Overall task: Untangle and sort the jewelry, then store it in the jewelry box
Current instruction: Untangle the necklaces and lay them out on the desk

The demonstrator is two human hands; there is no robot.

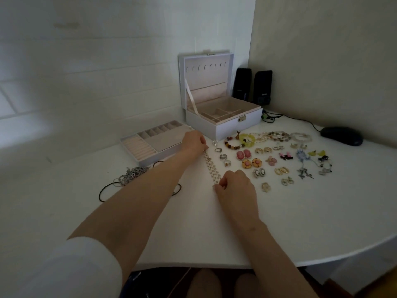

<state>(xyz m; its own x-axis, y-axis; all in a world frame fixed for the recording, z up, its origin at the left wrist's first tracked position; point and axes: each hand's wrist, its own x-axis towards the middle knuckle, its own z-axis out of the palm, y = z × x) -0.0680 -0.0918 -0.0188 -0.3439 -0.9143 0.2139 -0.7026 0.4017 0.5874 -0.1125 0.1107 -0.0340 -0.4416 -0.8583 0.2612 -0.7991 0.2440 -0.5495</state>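
Note:
A wide pearl-and-gold bracelet (211, 166) lies stretched on the white table (300, 222). My left hand (193, 143) pinches its far end and my right hand (234, 186) pinches its near end. The white jewelry box (223, 123) stands open behind, with its lift-out tray (154, 143) beside it on the left. Rings (223, 157), earring pairs (251, 163) and bead bracelets (268, 136) are laid out in rows to the right. A tangle of silver chains (133, 174) and black cords (107, 190) lies left of my left forearm.
Two black speakers (253, 86) stand in the corner behind the box. A black computer mouse (341, 135) with its cable sits at the far right. The table's curved front edge runs along the bottom right. Walls close off the back and the right.

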